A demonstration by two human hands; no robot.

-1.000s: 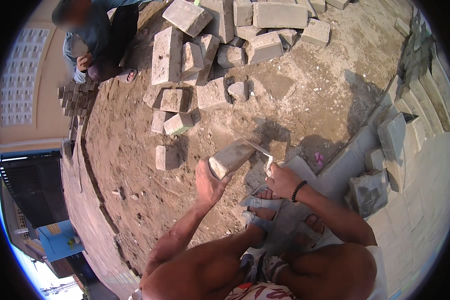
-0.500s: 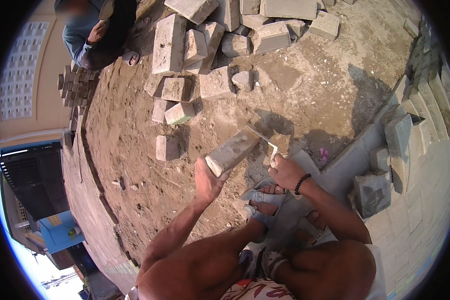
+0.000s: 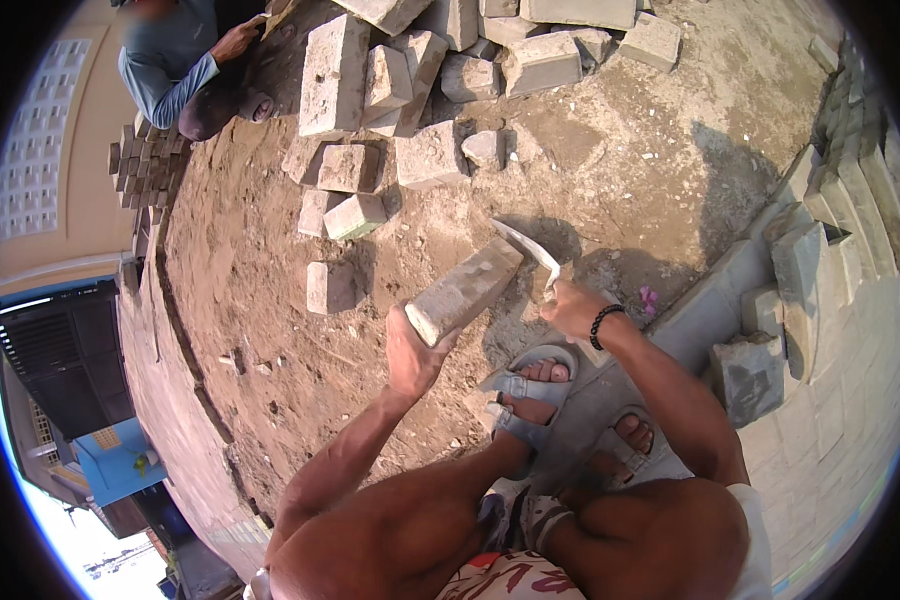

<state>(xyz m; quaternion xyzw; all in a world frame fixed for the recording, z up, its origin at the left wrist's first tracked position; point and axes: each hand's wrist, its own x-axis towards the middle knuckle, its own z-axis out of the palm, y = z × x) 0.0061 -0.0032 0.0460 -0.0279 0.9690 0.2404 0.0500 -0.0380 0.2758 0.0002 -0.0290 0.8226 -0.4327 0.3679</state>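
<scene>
My left hand [image 3: 415, 352] grips the near end of a long grey concrete block [image 3: 466, 290], tilted with its far end up and to the right. A small trowel [image 3: 530, 243] is in my right hand [image 3: 575, 310], fingers wrapped round its handle. Its pale metal blade points up and left, beside the block's far end; whether the two touch I cannot tell. Below the block are my sandalled feet [image 3: 538, 385], at the edge of the paving.
Loose blocks [image 3: 432, 155] and broken pieces are heaped on the sandy ground [image 3: 240, 260] ahead. Paving slabs [image 3: 790, 480] and leaning blocks [image 3: 800, 290] lie to the right. A co-worker [image 3: 175, 60] crouches at the far left, near stacked bricks [image 3: 145, 165].
The trowel has turned, so more of its blade's face shows, and its tip has risen slightly. The block stays in my left hand. The co-worker's arm has reached farther right.
</scene>
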